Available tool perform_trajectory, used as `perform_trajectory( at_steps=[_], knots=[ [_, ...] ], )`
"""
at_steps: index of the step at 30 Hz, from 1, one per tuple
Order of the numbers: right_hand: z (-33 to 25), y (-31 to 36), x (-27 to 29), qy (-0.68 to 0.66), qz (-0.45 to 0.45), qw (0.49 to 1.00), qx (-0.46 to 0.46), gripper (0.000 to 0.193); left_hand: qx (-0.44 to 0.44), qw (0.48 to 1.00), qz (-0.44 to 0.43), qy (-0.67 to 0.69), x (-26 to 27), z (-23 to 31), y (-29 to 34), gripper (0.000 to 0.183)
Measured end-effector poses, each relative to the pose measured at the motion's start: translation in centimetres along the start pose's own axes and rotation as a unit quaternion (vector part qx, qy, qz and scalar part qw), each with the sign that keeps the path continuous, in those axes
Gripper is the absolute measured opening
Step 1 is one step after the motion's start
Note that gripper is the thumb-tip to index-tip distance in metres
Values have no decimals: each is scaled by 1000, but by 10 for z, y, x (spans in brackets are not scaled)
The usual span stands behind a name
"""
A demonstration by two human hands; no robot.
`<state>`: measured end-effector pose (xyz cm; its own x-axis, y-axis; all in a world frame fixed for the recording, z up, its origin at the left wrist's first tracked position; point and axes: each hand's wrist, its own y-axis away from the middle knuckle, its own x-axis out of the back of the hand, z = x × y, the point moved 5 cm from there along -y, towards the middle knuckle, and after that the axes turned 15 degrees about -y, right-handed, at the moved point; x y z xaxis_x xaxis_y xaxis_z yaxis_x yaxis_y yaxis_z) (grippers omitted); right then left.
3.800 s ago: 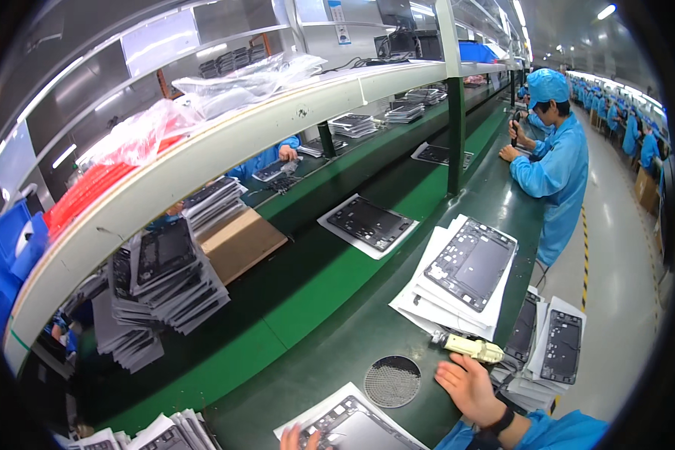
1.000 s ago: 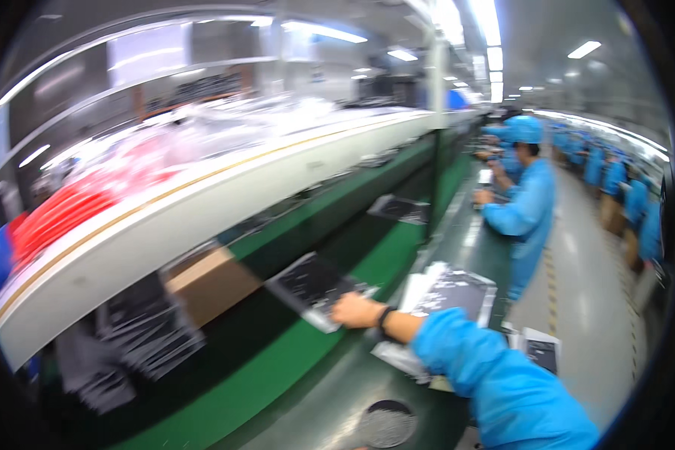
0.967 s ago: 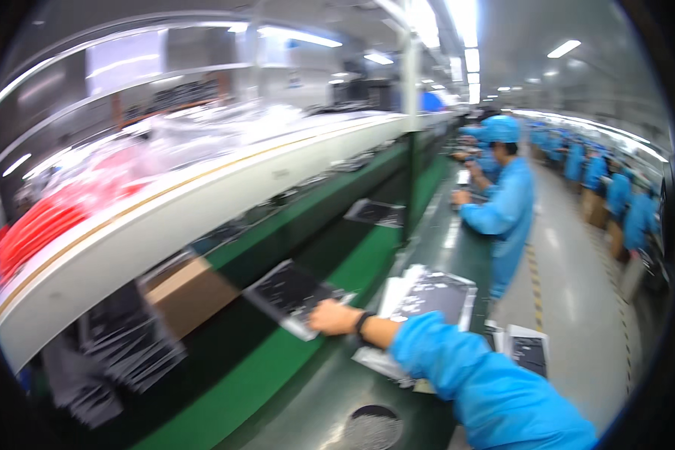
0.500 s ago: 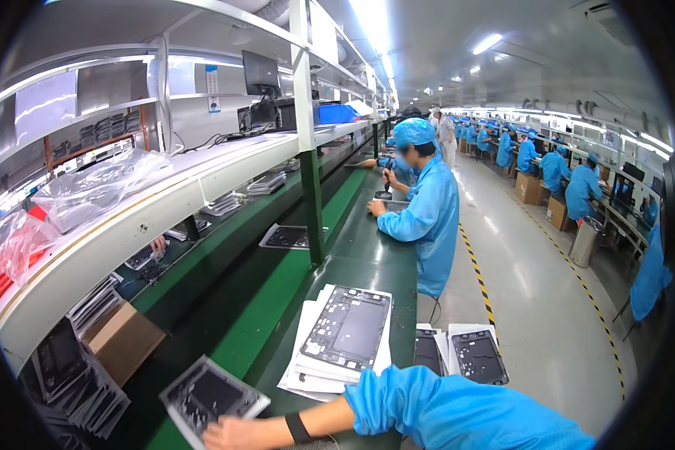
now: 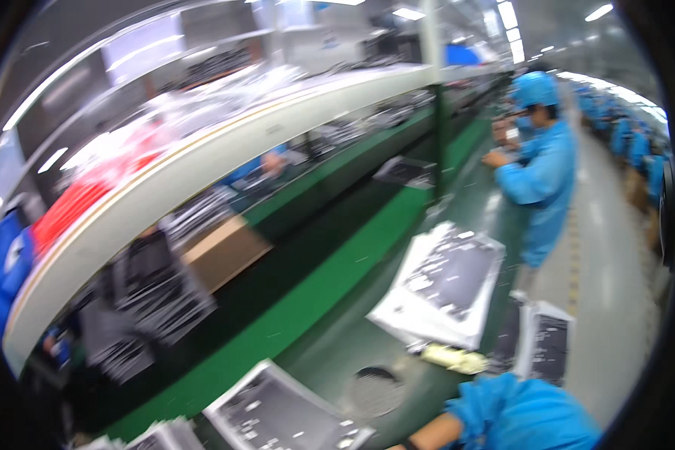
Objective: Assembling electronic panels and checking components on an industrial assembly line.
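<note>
The picture is blurred by motion. My right forearm in a blue sleeve (image 5: 517, 416) comes in at the lower right and reaches left along the bottom edge. Its wrist (image 5: 416, 441) ends beside a white tray with a dark panel (image 5: 277, 412) lying on the green bench. My right hand is cut off by the lower edge, so its grip is hidden. My left hand is out of sight. A round dark disc (image 5: 375, 386) and a pale yellowish tool (image 5: 454, 358) lie just beyond the forearm.
A stack of white trays with dark panels (image 5: 442, 285) sits ahead, with two more trays (image 5: 547, 345) to the right. A green conveyor (image 5: 315, 300) runs along the bench under a long white shelf (image 5: 202, 172). A cardboard box (image 5: 221, 251) and tray stacks (image 5: 154, 300) stand left. A co-worker in blue (image 5: 540, 172) works further down.
My head has swung back down and left. My right arm, stretched out to a tray on the belt, has drawn back, and a tray now lies at the near edge.
</note>
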<state>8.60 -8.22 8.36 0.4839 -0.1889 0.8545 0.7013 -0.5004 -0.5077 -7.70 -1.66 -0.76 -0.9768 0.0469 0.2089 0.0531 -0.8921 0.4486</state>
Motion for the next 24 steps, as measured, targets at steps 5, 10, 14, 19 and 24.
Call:
perform_trajectory(
  at_steps=[5, 10, 14, 19, 24],
  knots=[
    [-13, 28, 49, -142, 74, 987, 13, 25, -45, 985, -128, 106, 9, -11, 41, 23],
    [-26, 98, 65, -237, 159, 952, -113, 13, 6, 985, -170, -36, 15, -67, 66, 41],
    [-20, 155, 64, -298, 182, 869, -350, 10, -70, 989, -67, -113, 18, -37, 84, 75],
    [-49, 245, 16, -422, 246, 504, -712, 19, -225, 837, 90, -490, 27, 25, 43, 53],
    [-31, 308, -20, -485, 445, 350, -667, 34, -545, 689, 49, -475, -39, 83, 10, 28]
  ],
)
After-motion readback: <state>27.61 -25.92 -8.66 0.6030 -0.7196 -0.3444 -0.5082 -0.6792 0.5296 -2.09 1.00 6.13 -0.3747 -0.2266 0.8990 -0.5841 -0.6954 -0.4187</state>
